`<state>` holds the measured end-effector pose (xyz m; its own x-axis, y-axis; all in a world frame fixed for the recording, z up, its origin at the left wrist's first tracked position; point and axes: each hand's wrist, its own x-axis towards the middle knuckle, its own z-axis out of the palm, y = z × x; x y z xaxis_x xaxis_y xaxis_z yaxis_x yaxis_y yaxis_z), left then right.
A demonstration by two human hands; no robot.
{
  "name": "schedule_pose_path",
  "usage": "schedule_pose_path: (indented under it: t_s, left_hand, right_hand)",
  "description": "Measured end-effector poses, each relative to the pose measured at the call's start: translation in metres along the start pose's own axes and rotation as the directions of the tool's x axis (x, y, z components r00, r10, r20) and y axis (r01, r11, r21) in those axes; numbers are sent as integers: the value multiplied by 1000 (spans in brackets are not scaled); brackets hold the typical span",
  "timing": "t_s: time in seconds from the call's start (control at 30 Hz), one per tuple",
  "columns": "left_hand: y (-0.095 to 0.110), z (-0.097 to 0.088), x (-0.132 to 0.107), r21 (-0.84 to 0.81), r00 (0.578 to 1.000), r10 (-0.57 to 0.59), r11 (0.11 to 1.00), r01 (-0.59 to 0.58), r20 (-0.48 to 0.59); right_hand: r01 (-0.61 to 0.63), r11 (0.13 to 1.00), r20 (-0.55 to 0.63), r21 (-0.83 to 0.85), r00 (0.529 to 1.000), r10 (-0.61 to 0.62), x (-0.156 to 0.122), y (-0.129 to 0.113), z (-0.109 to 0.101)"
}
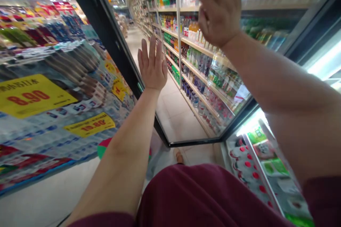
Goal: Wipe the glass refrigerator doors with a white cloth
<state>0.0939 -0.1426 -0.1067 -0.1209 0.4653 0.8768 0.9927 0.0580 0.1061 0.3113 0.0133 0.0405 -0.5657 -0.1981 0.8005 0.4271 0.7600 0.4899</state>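
Observation:
My left hand (152, 65) is flat, fingers together and pointing up, pressed against a glass cooler door (186, 120) near its black frame (124, 60). My right hand (218, 7) is raised higher on the same glass, palm toward it and fingers up at the top edge of the view. Neither hand holds anything that I can see. The door is swung out into the aisle. My maroon clothing (199, 195) fills the bottom of the view.
The cooler's inside (245, 163) at lower right holds red-capped bottles and green packs (271, 166). Shelves of drinks (197, 42) show through the glass down a long aisle. At left stand stacked packs with yellow price signs (29, 94).

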Motion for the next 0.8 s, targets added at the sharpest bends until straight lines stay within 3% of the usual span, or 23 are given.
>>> schedule_pose_path:
  t_s: [0.07, 0.13, 0.2, 0.27, 0.3, 0.37, 0.4, 0.43, 0.5, 0.53, 0.6, 0.63, 0.67, 0.73, 0.8]
  left_hand:
    - [2, -3, -2, 23, 1000, 19, 1000, -19, -20]
    - [3, -7, -1, 49, 999, 19, 999, -17, -49]
    - [6, -12, 7, 59, 995, 1, 998, 5, -96]
    - [11, -19, 22, 51, 992, 0, 999, 6, -127]
    - [15, -23, 31, 48, 991, 12, 999, -6, -136]
    - [23, -30, 46, 61, 989, 33, 998, -24, -142]
    - [28, -32, 52, 84, 990, 33, 996, -22, -136]
    - [33, -35, 56, 124, 991, 29, 992, -13, -132]
    - [41, -38, 59, 221, 992, 23, 975, 5, -126]
    - [43, -38, 58, 258, 993, 25, 966, 5, -114]
    - [44, -36, 56, 259, 993, 26, 966, 5, -116]
    - [42, -34, 56, 228, 992, 23, 974, 6, -122]
    - [40, -31, 56, 185, 991, 20, 983, 5, -130]
    - [35, -25, 57, 116, 988, 20, 993, -2, -153]
    - [30, -20, 58, 111, 985, 35, 994, -16, -172]
  right_hand:
    - [350, 935, 108, 50, 929, -354, -9, -6, 2]
    - [454, 887, 165, 86, 872, -462, -13, -11, 1]
    - [327, 944, 153, 54, 931, -331, -11, -15, -2]
    - [-29, 999, 55, -19, 998, 30, -8, -19, -3]
    - [-244, 969, -17, -40, 970, 244, -7, -21, -2]
    - [-533, 846, -124, -22, 841, 527, -7, -23, 0]
    - [-556, 831, -145, -3, 822, 550, -9, -24, 1]
    - [-505, 863, -140, 12, 854, 502, -11, -25, 2]
    - [-230, 971, -78, 59, 969, 234, -18, -26, 4]
    - [-70, 993, -35, 93, 997, 73, -22, -25, 4]
    - [161, 974, 41, 156, 985, -169, -27, -24, 5]
    - [193, 968, 56, 161, 977, -204, -28, -24, 5]
    - [158, 978, 42, 137, 985, -165, -27, -24, 5]
    - [-105, 993, -98, 48, 989, 110, -26, -27, 7]
    - [-416, 909, -283, 28, 869, 406, -27, -38, 13]
